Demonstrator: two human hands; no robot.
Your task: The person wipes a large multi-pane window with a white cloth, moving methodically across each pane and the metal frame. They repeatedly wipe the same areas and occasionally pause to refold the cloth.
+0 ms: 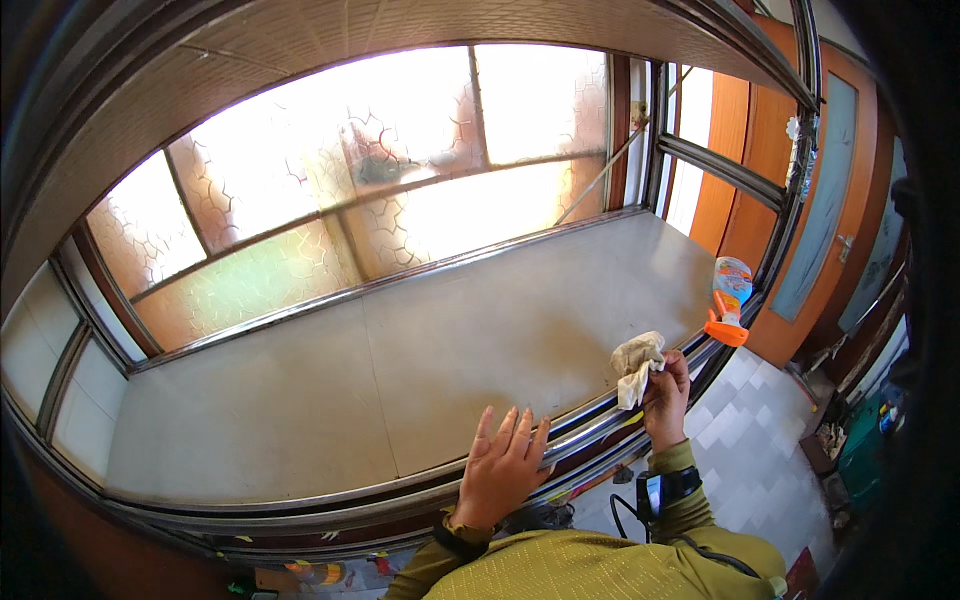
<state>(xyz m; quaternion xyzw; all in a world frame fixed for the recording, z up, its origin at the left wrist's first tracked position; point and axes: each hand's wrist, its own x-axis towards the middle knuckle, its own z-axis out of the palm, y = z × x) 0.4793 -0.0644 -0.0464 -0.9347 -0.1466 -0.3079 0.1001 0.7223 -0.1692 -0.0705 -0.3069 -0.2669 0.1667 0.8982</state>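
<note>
A crumpled off-white cloth (637,366) is pinched between the thumb and fingers of my right hand (667,397), just above the front metal rail (592,435). My left hand (502,465) lies palm down over that same rail, its fingers spread and nothing in them. Beyond both hands stretches a wide, pale grey shelf (450,360) with a thin seam across it. At its right end, by the metal frame, rests a spray bottle (729,300) with an orange trigger head and clear bluish liquid.
Textured glass panes (262,270) back the shelf, with a brown panel (420,22) overhead. An upright metal frame (720,176) borders the right end. Further right is an orange door (817,195) with a glass pane. Pale floor tiles (757,427) and clutter lie below.
</note>
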